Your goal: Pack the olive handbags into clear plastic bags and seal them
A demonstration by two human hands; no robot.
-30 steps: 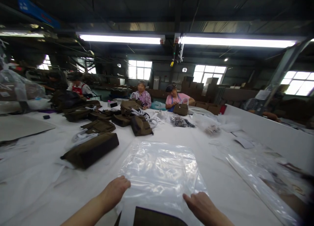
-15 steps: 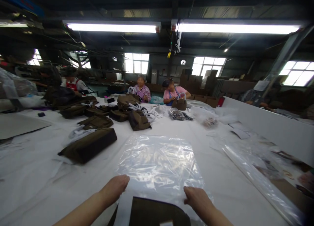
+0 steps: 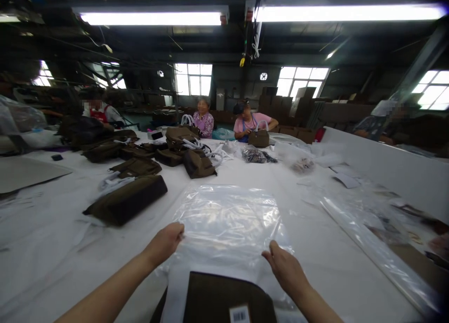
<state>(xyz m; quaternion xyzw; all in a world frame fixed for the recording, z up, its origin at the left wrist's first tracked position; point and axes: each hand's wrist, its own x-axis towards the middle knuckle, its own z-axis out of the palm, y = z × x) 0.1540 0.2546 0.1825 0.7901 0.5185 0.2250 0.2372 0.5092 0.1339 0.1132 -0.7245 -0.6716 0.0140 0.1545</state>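
Note:
A clear plastic bag (image 3: 228, 215) lies spread on the white table in front of me. My left hand (image 3: 170, 236) is closed on its left edge, and my right hand (image 3: 280, 262) pinches its right edge. Between my forearms, at the bottom of the view, is a dark brown handbag (image 3: 213, 297) with a white barcode label (image 3: 240, 314). A whitish strip (image 3: 177, 290) runs along the handbag's left side. The handbag's near part is cut off by the frame, and I cannot tell how far the plastic covers it.
To the left lies another dark brown handbag (image 3: 128, 201), with a pile of handbags (image 3: 182, 143) farther back. A long roll of clear plastic (image 3: 372, 257) and loose plastic sheets lie on the right, beside a white partition (image 3: 393, 159). Co-workers sit across the table, one holding a handbag (image 3: 258, 138).
Both hands have moved forward and up in the view, drawing the plastic bag's edges along. More of the handbag's label shows, and the camera has tilted down slightly.

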